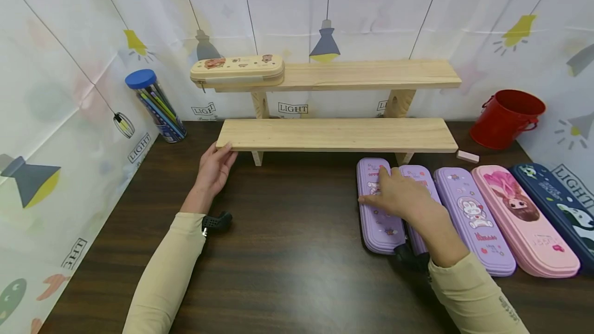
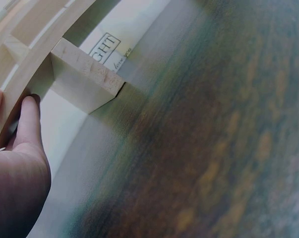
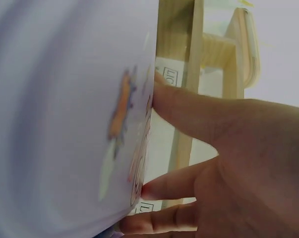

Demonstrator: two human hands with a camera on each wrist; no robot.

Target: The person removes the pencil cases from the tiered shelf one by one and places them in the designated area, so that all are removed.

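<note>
My left hand grips the front left corner of the lower board of a two-tier wooden shelf. In the left wrist view, one digit lies against the board's underside near a wooden leg. Over the leftmost purple pencil case is my right hand, fingers spread. Its thumb reaches the left edge of that case, while its other fingertips touch the printed top. Part of a second purple pencil case is hidden under this hand. A third purple pencil case lies beside them.
A pink pencil case and a navy one complete the row at right. A cream pencil case sits on the upper board's left end. Behind are a pencil-filled tube, a red bucket and an eraser-like block.
</note>
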